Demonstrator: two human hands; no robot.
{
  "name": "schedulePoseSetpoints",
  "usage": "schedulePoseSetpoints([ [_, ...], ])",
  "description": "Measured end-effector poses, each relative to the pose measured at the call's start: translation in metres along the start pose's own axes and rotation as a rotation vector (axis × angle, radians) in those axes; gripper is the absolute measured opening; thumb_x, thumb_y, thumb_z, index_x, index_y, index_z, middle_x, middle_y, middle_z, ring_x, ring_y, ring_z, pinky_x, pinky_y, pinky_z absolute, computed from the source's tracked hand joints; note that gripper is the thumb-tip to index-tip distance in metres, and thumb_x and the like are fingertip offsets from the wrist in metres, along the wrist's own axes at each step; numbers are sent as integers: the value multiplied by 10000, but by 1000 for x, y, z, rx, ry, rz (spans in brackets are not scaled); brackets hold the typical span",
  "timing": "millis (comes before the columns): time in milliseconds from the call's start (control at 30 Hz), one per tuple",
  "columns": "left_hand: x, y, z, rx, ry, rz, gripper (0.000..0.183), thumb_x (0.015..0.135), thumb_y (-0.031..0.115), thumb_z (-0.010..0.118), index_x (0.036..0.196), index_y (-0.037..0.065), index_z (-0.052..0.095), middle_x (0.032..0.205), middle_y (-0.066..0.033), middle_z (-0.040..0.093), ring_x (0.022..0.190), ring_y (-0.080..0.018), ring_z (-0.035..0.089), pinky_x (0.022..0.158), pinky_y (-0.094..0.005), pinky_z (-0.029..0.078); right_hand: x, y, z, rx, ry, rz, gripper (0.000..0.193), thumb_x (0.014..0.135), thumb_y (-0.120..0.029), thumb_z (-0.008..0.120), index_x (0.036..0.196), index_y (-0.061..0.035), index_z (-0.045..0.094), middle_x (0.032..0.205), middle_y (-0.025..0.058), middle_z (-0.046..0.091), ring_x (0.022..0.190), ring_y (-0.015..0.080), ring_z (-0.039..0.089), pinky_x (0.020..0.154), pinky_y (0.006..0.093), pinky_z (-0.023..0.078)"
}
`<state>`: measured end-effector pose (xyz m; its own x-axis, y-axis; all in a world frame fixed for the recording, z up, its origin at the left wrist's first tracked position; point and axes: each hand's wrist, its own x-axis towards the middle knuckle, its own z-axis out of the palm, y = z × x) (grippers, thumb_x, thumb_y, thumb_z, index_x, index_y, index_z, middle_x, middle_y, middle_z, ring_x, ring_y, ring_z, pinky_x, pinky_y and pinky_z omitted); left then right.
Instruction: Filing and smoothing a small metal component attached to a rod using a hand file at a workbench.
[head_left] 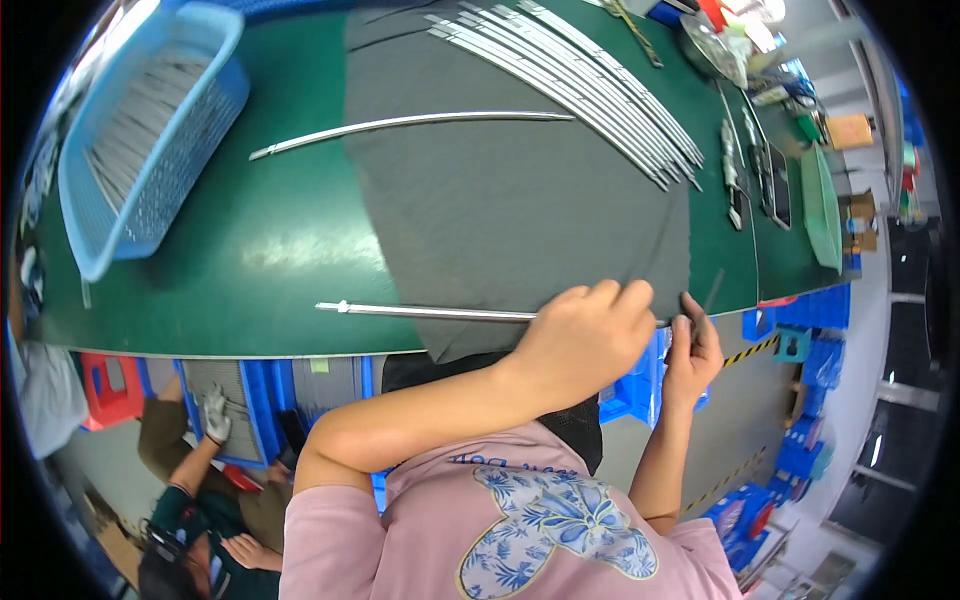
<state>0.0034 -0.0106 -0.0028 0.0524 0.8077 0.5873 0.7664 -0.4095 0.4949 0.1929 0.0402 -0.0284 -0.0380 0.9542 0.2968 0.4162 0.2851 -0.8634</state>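
A long thin silver metal strip (430, 312) lies along the near edge of the green table (260, 250), its right end on a grey cloth mat (520, 210). My left hand (590, 335) is curled over the strip's right end and holds it down. Just to its right, my right hand (692, 352) pinches a thin dark stick-like tool (711, 292) that points up past the mat's corner. The strip's end is hidden under my left hand.
A second curved strip (410, 122) lies farther back, and a bundle of several strips (580, 80) at the far side. A blue basket (150, 130) of metal pieces stands left. Another person's gloved hand (215, 415) reaches into blue crates (255, 400) below the table.
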Motion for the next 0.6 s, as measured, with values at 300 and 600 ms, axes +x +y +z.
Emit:
schedulePoseSetpoints([
  [300, 52, -21, -43, -97, -168, -1, 99, 699, 18, 626, 777, 36, 567, 762, -94, 507, 682, -283, 567, 570, -357, 449, 2, -7, -5, -2, 18, 65, 412, 731, -16, 725, 1120, 27, 596, 582, -95, 340, 503, -6, 268, 467, 168, 208],
  [600, 145, -109, 5, 103, -240, 266, 58, 753, 46, 597, 805, 34, 574, 799, -99, 554, 751, -313, 573, 627, -389, 460, 0, 4, 3, 135, 8, 118, 441, 721, -4, 722, 1141, 18, 588, 577, -100, 302, 502, 7, 258, 474, 174, 198],
])
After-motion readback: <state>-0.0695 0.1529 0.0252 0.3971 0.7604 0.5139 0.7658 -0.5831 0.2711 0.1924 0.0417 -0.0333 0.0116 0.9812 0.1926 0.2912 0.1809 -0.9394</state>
